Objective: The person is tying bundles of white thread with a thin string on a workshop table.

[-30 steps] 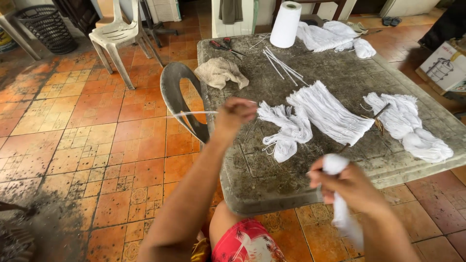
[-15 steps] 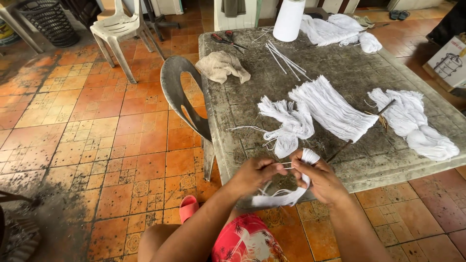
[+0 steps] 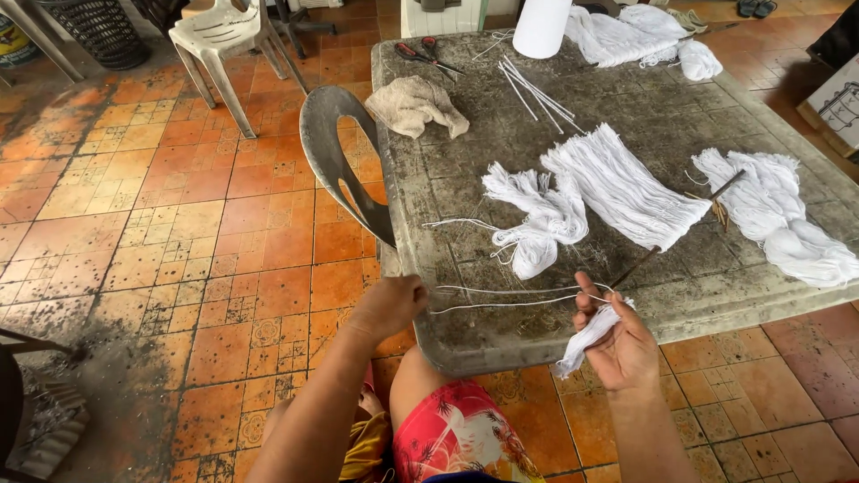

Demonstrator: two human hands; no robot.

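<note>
My left hand (image 3: pixel 391 305) is closed on the ends of thin white strings (image 3: pixel 510 299) at the near edge of the stone table (image 3: pixel 465 335). The strings run taut to my right hand (image 3: pixel 620 338), which grips a small bundle of white yarn (image 3: pixel 583 340) just off the table's edge. On the tabletop in front lie a twisted white yarn bundle (image 3: pixel 533 219), a flat spread of white yarn (image 3: pixel 624 187) and a larger skein (image 3: pixel 780 215) with a thin stick through it.
A beige cloth (image 3: pixel 414 105), scissors (image 3: pixel 422 53), thin white sticks (image 3: pixel 535 89), a white cylinder (image 3: pixel 542 27) and more yarn (image 3: pixel 626 34) sit at the far end. A grey chair back (image 3: pixel 335 161) leans against the table's left side; a white plastic chair (image 3: pixel 224 40) stands on the tiled floor.
My hands, together over the bundle half a second ago, have drawn apart: the left moved left pulling the strings taut, the right holds the bundle at the table's edge.
</note>
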